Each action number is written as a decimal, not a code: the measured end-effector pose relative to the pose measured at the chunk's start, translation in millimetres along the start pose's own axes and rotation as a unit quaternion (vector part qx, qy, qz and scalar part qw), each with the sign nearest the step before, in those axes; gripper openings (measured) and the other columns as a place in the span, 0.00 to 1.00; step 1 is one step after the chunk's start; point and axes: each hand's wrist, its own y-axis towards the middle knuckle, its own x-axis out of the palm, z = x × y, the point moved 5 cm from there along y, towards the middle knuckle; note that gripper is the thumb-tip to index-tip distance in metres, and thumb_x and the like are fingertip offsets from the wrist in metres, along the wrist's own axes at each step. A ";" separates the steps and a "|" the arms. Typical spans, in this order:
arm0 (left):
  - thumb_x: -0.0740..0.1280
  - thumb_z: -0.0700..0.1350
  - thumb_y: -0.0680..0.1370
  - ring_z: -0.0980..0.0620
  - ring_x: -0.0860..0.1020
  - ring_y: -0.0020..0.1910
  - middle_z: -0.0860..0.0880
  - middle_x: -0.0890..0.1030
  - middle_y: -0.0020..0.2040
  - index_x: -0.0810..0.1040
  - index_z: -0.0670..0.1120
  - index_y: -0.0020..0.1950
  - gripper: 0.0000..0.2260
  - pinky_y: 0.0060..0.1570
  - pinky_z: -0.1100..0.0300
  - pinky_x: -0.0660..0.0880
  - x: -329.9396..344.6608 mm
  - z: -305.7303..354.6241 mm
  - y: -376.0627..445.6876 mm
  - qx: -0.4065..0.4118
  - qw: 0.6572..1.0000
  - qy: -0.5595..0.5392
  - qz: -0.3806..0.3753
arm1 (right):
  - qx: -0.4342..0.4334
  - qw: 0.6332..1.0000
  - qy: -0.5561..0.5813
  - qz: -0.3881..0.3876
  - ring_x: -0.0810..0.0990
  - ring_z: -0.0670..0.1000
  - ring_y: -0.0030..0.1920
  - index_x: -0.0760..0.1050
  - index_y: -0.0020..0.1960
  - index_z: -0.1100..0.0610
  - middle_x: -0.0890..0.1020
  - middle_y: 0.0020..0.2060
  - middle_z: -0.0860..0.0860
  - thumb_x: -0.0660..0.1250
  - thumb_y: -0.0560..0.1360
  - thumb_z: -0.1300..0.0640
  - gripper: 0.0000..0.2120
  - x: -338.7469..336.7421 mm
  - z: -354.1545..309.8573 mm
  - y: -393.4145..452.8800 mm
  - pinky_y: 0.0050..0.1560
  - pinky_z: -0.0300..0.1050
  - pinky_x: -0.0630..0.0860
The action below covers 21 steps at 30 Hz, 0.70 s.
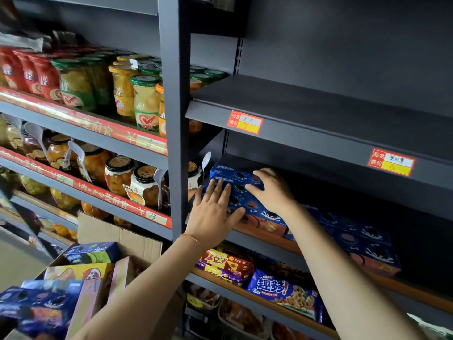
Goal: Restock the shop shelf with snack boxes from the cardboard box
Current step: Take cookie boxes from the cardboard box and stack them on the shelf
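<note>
Hands flat on a blue snack box at the shelf's left end.

Both hands lay open, gripping nothing: the left hand [215,212] pressed straight fingers on the near-left face of the blue snack box [241,192], while the right hand [272,190] rested spread on its top and right side. That box sat at the left end of the shelf [267,238], beside the grey upright [175,119], its long axis running front to back, so a push would go straight away from the palms. More blue boxes [355,241] lined the front edge to the right. The cardboard box [117,234] of stock stood lower left, nearer the left hand.
</note>
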 end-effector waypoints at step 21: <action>0.70 0.49 0.76 0.40 0.76 0.59 0.42 0.79 0.59 0.77 0.43 0.66 0.20 0.56 0.49 0.73 127.5 -320.9 -306.0 -0.542 0.812 -0.215 -0.027 | 0.126 0.859 0.301 -0.395 0.81 0.53 0.51 0.77 0.56 0.51 0.80 0.49 0.52 0.63 0.78 0.60 0.09 367.6 -223.2 -164.3 0.49 0.48 0.78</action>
